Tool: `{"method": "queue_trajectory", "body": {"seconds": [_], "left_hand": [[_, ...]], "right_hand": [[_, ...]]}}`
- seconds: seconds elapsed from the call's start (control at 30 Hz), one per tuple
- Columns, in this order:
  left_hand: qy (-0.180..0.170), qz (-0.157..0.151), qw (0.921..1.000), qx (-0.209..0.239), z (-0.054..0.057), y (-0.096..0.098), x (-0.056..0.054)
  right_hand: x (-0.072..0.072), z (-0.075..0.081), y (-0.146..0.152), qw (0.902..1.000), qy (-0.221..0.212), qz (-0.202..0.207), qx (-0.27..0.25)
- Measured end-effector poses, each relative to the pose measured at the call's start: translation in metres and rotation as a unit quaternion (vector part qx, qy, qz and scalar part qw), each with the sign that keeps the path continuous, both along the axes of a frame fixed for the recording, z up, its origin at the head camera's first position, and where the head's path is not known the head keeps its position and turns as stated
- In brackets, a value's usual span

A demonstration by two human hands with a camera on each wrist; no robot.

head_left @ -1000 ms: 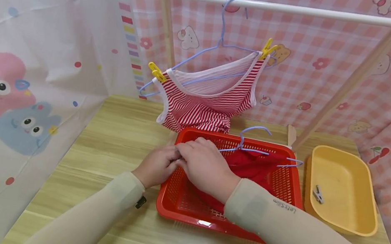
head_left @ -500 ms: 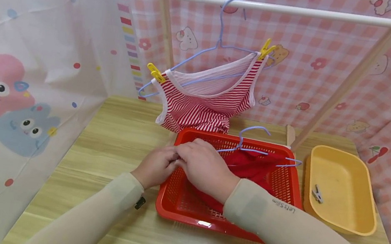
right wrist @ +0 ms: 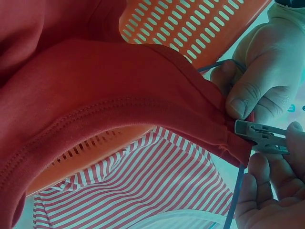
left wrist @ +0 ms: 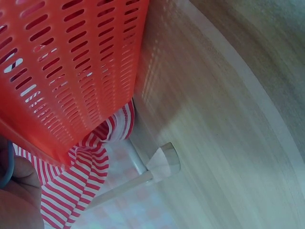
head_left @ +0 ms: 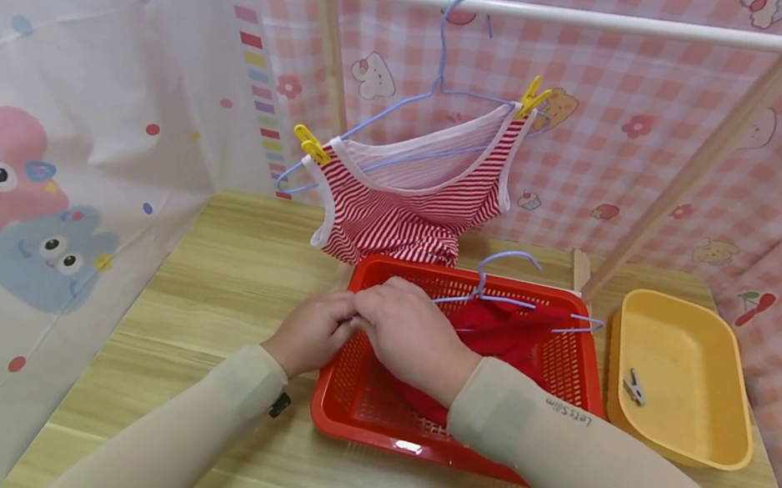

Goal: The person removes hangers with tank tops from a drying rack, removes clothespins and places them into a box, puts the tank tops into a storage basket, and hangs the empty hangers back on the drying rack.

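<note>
My left hand (head_left: 313, 329) pinches the strap end of a red garment (right wrist: 128, 76) together with the blue wire hanger (right wrist: 233, 200), at the left end of the red basket (head_left: 370, 435). My right hand (head_left: 416, 332) grips a grey clothespin (right wrist: 267, 136) between thumb and fingers. In the right wrist view the clothespin's tip sits at the strap's edge, over the hanger wire. From the head view, the right hand hides the clothespin and strap. The rest of the garment droops into the basket.
Behind the basket, a red-and-white striped tank top (head_left: 411, 213) hangs from a rack rail (head_left: 621, 24), held to its hanger by two yellow clothespins (head_left: 311, 145). At right stands a yellow bin (head_left: 689, 381) with another grey clothespin (head_left: 635, 388) inside.
The hands keep nearly the same place and grip; only tiny finger shifts appear. The whole head view drifts very slightly. Basket, rack and bin stay put.
</note>
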State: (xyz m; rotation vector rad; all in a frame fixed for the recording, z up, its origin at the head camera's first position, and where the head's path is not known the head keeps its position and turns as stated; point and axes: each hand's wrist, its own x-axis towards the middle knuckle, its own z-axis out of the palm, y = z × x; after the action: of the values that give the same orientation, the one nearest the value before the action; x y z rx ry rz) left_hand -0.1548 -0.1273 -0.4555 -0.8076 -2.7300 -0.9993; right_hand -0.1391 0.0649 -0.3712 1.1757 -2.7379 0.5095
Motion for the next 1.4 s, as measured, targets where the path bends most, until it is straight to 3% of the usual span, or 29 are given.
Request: {"method": "queue_trajectory", "body": {"seconds": [0.23, 0.47, 0.9, 1.4], "left_hand": [[0.005, -0.004, 1.0000, -0.004, -0.001, 0.000, 0.000], [0.013, -0.004, 0.9999, -0.008, -0.001, 0.001, -0.001], [0.005, -0.007, 1.0000, -0.001, 0.000, 0.002, -0.001], [-0.034, -0.006, 0.9994, -0.002, 0.001, 0.002, -0.001]], "right_hand": [[0.001, 0.001, 0.003, 0.9994, 0.029, 0.014, -0.013], [0.001, 0.004, 0.007, 0.9953, 0.067, 0.034, -0.061], [0.015, 0.020, 0.023, 0.9894, 0.047, 0.043, -0.131], [0.033, 0.027, 0.055, 0.9911, 0.024, 0.004, -0.131]]}}
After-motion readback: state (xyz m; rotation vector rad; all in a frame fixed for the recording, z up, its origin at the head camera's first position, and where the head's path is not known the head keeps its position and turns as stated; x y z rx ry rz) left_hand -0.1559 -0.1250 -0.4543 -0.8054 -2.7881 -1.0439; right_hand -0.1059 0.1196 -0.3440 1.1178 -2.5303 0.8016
